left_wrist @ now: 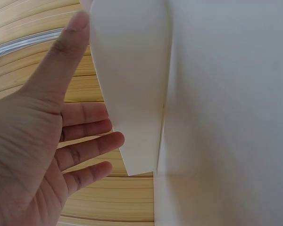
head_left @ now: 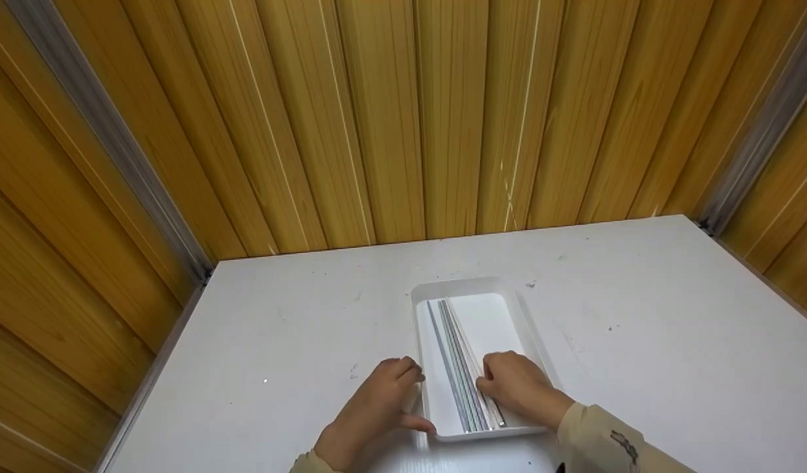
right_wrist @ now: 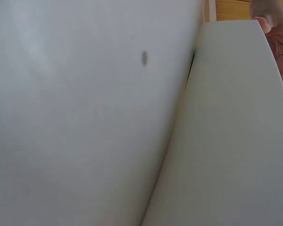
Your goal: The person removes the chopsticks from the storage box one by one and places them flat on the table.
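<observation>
A white rectangular tray stands on the table in the head view, with several slim chopsticks lying lengthwise in its left half. They are blue-grey, greenish, lilac and pale, with shiny lower ends. My right hand reaches in over the right wall, fingers curled, and pinches the pale chopstick at the right of the bunch; its fingertips are partly hidden. My left hand is at the tray's left wall, thumb by the near corner. Its fingers are spread and loosely extended along the outer wall in the left wrist view.
The white table carries small dark scuffs. Wood-patterned panels rise at its back edge and on both sides, with grey metal posts at the corners. The tray's outer wall fills much of the right wrist view.
</observation>
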{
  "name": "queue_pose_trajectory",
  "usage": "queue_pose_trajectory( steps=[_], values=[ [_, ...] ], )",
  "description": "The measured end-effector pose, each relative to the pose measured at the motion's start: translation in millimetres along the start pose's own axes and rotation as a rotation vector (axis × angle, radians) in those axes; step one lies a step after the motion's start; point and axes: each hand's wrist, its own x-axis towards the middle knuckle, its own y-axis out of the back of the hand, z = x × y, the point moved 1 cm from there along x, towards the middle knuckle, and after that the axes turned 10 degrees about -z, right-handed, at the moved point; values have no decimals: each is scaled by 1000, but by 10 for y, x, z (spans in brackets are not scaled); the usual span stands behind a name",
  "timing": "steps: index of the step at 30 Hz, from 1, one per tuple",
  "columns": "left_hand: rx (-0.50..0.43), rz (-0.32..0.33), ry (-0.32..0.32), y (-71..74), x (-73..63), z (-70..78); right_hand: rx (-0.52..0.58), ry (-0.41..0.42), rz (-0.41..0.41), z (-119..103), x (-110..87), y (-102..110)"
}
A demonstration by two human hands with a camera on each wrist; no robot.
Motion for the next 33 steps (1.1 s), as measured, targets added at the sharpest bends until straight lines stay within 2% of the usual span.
queue_pose_trajectory(
  steps=[4, 9, 14, 21, 33],
  values=[
    [1, 1, -2, 2, 1, -2, -49, 4, -9, -22, 9, -1],
    [-10, -29, 28, 3, 8, 4, -57, 28, -5, -13, 13, -12],
    [-12, -41, 34, -1, 3, 10, -27, 41, 0, 25, 12, -26],
    [1, -24, 22, -4, -5, -2, 11, 40, -12, 34, 4, -9],
    [11, -1, 10, -2, -29, -16, 58, 49, -18, 81, -92, 156]
  ],
)
